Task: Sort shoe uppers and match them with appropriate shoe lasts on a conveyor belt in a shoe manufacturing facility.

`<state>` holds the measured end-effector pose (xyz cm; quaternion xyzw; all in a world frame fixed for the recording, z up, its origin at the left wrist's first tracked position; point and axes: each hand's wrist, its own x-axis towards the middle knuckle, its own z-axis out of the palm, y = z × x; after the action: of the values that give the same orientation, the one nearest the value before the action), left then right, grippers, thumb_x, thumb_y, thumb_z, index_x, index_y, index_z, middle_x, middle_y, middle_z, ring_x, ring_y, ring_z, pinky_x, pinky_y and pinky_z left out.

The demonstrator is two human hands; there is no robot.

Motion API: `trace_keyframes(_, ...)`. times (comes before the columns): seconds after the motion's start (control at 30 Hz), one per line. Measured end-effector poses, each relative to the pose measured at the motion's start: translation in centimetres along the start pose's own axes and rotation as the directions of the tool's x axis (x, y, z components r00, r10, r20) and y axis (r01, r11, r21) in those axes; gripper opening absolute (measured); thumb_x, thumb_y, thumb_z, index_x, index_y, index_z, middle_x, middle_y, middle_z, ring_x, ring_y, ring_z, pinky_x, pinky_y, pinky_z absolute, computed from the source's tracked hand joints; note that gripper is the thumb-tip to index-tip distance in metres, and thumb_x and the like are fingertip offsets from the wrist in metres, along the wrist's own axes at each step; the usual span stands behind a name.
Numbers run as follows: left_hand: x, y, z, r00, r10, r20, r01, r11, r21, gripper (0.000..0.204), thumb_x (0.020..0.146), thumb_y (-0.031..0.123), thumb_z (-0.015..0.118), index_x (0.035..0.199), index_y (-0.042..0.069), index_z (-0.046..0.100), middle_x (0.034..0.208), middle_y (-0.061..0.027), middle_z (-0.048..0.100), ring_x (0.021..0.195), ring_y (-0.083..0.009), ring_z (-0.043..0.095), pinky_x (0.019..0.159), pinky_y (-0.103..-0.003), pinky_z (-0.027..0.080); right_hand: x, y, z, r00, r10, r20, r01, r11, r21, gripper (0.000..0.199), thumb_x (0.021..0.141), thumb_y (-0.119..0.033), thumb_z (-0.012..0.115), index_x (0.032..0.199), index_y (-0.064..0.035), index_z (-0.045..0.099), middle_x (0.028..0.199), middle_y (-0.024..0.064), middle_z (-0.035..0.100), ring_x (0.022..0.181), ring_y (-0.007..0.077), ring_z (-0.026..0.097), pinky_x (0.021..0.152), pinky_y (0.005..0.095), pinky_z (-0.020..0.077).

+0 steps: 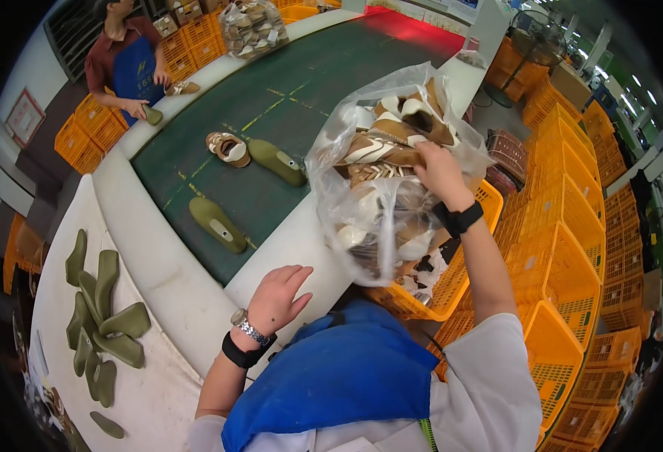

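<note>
My right hand [438,172] reaches into a clear plastic bag [324,169] full of brown-and-white shoes. Its fingers are closed on the edge of one shoe [380,148] near the top of the pile; the fingertips are partly hidden. My left hand [275,299] holds nothing, fingers apart, over the white near rim of the green conveyor belt [196,147]. Farther in on the belt, a brown-and-white shoe [227,149] rests beside a green shoe last [277,162]. Another green last [218,224] lies nearer to me.
Several green lasts [124,320] lie on a white-covered table [162,361] at left. Under the bag stands an orange crate [452,294]; stacked orange crates [565,264] line the right. Across the belt, a person in a blue apron [132,68] holds a green last [152,114].
</note>
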<state>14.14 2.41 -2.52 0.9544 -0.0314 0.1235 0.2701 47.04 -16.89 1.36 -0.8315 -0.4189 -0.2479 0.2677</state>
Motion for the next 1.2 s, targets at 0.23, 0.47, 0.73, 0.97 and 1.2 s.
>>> trace_keyframes(0.23,3.8,1.1,-1.2,0.993,0.062,-0.096,-0.057,0.997,0.056,0.041,0.073,0.012,0.069,0.111,0.003,0.056,0.105,-0.0145,0.06,0.096,-0.0326,0.057,0.083,-0.038,0.046,2.8,0.1,-0.9,0.941,0.048,0.335,0.047,0.961,-0.271,0.019,0.071,-0.017,0.064,0.088,-0.009,0.065,0.082,0.011,0.065,0.083,0.0303,0.059,0.071,0.0397,0.0484)
trace_keyframes(0.47,5.4,0.4,-3.4,0.896,-0.224,-0.384,0.174,0.972,-0.161,0.048,0.077,0.013,0.067,0.122,0.004,0.051,0.118,-0.0149,0.057,0.108,-0.028,0.056,0.091,-0.034,0.044,7.2,-2.9,-8.3,0.995,0.087,-0.057,-0.07,0.964,0.255,0.025,0.082,-0.023,0.06,0.095,-0.0016,0.065,0.075,0.0167,0.063,0.069,0.0275,0.06,0.063,0.0351,0.0458)
trace_keyframes(0.73,8.4,3.4,-9.1,0.789,0.054,-0.612,0.194,0.924,0.33,0.094,0.06,0.048,0.077,0.133,0.005,0.038,0.138,-0.0186,0.033,0.127,-0.0366,0.033,0.103,-0.047,0.03,10.8,-5.9,-7.0,0.856,-0.131,0.5,-0.355,0.554,0.753,0.028,0.09,-0.022,0.055,0.094,0.0045,0.063,0.075,-0.0026,0.06,0.068,0.0023,0.05,0.059,0.0198,0.0402)
trace_keyframes(0.97,6.6,3.7,-7.1,0.761,-0.292,-0.579,0.486,0.848,0.212,0.087,0.06,0.035,0.08,0.13,0.002,0.041,0.124,-0.0161,0.05,0.107,-0.0292,0.054,0.092,-0.035,0.043,15.9,-9.5,-3.0,0.591,-0.508,0.627,-0.642,0.174,0.746,0.029,0.092,-0.025,0.053,0.101,0.0015,0.062,0.086,0.001,0.064,0.074,0.005,0.057,0.066,0.0209,0.0446)
trace_keyframes(1.2,1.1,0.6,-4.1,0.522,-0.821,-0.231,-0.269,0.099,-0.958,0.055,0.091,0.035,0.05,0.131,0.0,0.038,0.123,-0.0134,0.053,0.11,-0.0226,0.055,0.095,-0.035,0.045,15.2,-13.0,-1.1,0.495,-0.651,0.575,-0.381,0.432,0.817,0.032,0.088,-0.013,0.057,0.116,0.0039,0.055,0.1,0.0086,0.063,0.086,0.0106,0.059,0.075,0.0237,0.049)
